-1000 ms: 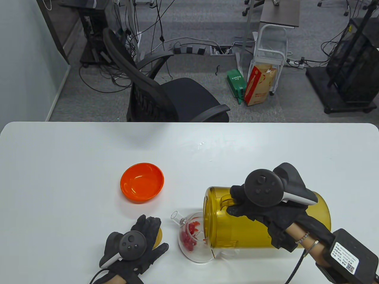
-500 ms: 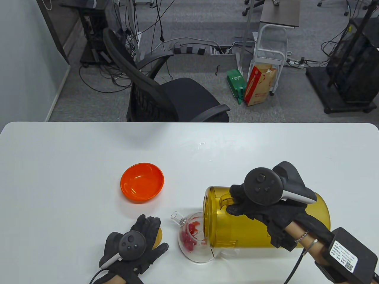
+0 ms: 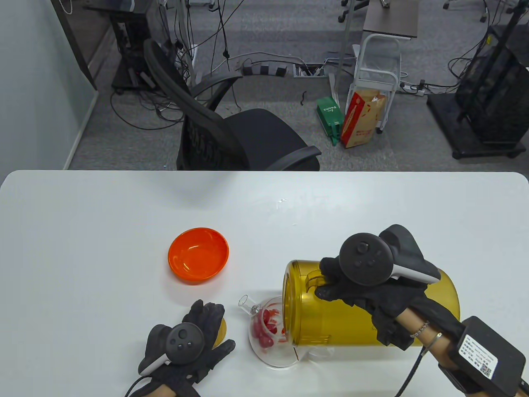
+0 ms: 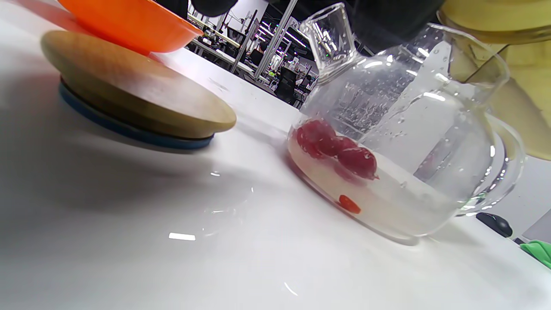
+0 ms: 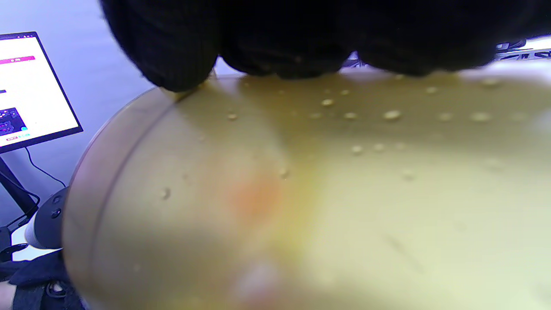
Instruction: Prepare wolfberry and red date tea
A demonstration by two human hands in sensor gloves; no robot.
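I see the teapot [image 3: 270, 337] just right of my left hand [image 3: 186, 347], dates [image 4: 335, 148] in it. Lid [image 4: 129, 97] under that hand's fingers, bowl [image 3: 198, 255] beyond them. Jug [image 3: 363, 308] tipped under my right hand [image 3: 363, 285], mouth over the teapot.

Beyond the white counter [image 3: 82, 231], a black office chair [image 3: 231, 132] sits tucked at the far edge. Further right on the grey floor, a green carton [image 3: 330, 113] leans beside a red-and-brown paper bag [image 3: 363, 120], under a white metal trolley [image 3: 378, 78]. Cables trail far left, by a power strip [image 3: 264, 69].
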